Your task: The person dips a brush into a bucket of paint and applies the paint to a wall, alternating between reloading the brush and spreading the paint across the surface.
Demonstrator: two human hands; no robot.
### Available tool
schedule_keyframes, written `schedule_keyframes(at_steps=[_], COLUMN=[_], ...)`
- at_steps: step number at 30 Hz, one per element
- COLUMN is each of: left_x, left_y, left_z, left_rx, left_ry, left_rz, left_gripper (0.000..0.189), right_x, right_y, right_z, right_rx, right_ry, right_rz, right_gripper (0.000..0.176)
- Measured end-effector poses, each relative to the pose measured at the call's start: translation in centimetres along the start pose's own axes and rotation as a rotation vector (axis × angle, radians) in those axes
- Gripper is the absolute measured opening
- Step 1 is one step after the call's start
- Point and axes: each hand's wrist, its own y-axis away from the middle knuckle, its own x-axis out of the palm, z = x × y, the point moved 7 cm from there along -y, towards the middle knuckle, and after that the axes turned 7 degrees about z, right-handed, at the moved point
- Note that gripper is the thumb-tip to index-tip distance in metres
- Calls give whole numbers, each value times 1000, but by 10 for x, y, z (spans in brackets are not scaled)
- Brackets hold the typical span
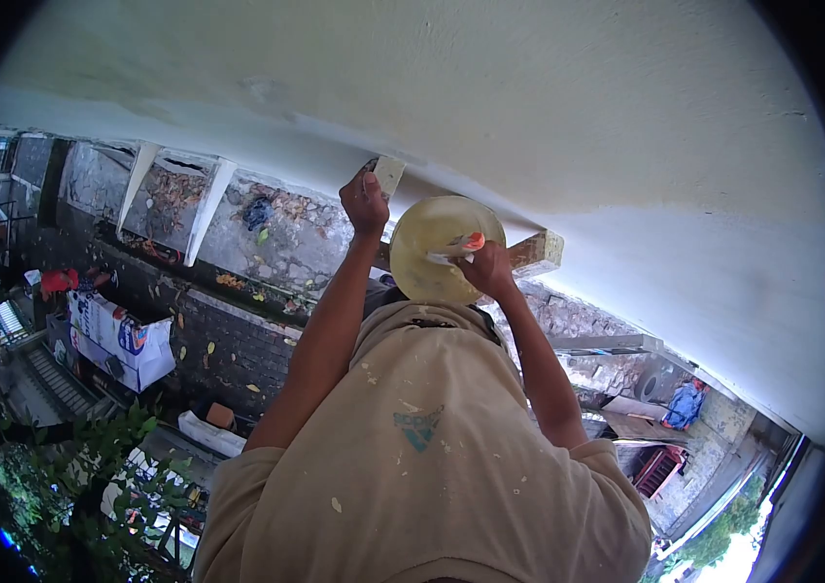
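My left hand [366, 202] is closed at the end of a pale beam [389, 176] that juts from the wall, its fingers partly hidden. Just right of it, close in front of my body, is a round yellowish bucket [422, 228], seen from above. Over the bucket, my right hand [488, 268] is closed on a handle with an orange-red end [474, 241]. A whitish part of this tool reaches into the bucket, and its working end is hard to make out. What holds the bucket up is hidden.
A pale wall [568, 107] rises close in front of me. Another beam end [541, 253] juts out right of the bucket. Far below lie a paved lane [228, 350], a large printed white box [119, 335], leafy branches [92, 476] and a red crate [659, 470].
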Motion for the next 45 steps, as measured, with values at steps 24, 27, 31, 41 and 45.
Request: schedule_keyframes(at_steps=[24,27,31,41,45], left_x=[0,1,0,-1,1], left_y=[0,2,5,4,0], left_z=[-1,1,3,2,-6], left_rx=[-30,-12,-5,-35,-6], left_ry=[6,-45,-134,-102,1], left_rz=[23,39,56,56,26], left_gripper=[43,39,35,36,39], right_x=[10,20,23,-9,35], right_y=[-9,-7,-4,11,10], right_z=[-13,-16,-17,2,-25], right_rx=[-141,-91,-120,-94,75], right_ry=[-563,-568,-472,-301,-162], right_rz=[-104,-89,-69,-151,-24], right_gripper=[26,25,25,30,27])
